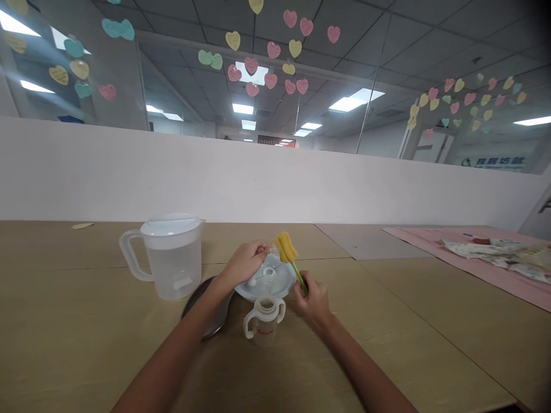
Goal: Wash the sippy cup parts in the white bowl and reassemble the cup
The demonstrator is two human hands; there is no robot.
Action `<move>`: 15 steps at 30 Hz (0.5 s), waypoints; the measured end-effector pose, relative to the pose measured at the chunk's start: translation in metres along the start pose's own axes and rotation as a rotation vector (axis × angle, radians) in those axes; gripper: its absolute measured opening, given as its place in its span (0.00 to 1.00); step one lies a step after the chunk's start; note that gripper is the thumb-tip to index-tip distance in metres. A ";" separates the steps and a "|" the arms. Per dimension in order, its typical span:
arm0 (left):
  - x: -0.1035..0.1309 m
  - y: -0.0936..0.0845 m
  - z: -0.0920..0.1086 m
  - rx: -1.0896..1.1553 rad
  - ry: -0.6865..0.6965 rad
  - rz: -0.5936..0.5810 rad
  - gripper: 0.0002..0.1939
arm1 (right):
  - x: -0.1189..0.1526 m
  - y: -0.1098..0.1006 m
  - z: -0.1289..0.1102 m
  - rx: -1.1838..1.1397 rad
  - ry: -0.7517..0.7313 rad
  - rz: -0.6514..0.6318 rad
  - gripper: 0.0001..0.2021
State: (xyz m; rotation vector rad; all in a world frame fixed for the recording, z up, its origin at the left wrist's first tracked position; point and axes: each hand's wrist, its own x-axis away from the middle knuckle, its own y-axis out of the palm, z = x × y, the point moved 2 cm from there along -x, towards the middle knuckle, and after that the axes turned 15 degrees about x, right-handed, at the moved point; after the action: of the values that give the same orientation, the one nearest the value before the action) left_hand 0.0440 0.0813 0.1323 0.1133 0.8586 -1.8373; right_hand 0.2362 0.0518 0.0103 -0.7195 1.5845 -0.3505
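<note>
Head view: both hands over the bench (387, 344).
Right grip (315, 299): pinching the green handle of the yellow sponge brush (286, 248); sponge end up and left of this grip.
Left grip (246, 264): fingertips pinching a small clear piece (274, 249), partly hidden, next to the sponge.
Pale bowl (286, 285): between the grips.
Two-handled cup (264, 326): upright, nearer the wearer than either grip.
Lidded pitcher (172, 261): left of left grip.

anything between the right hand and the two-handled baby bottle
Nothing visible: the right hand is just beside the two-handled baby bottle, and the yellow sponge brush it holds points up and away.
</note>
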 end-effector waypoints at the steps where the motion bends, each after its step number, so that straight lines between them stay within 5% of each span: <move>1: 0.000 0.000 0.001 -0.006 -0.002 0.008 0.11 | 0.000 -0.001 0.000 0.005 -0.004 0.018 0.14; 10: 0.003 -0.001 0.017 0.157 -0.095 0.070 0.19 | -0.001 -0.005 -0.004 -0.023 -0.089 0.156 0.11; 15: 0.003 0.003 0.012 0.573 -0.199 0.126 0.14 | -0.004 -0.004 -0.002 -0.135 0.022 0.139 0.14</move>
State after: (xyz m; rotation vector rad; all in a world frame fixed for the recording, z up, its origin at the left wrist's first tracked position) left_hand 0.0494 0.0712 0.1381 0.3306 0.1665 -1.8887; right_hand 0.2352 0.0510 0.0157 -0.7055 1.6804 -0.1512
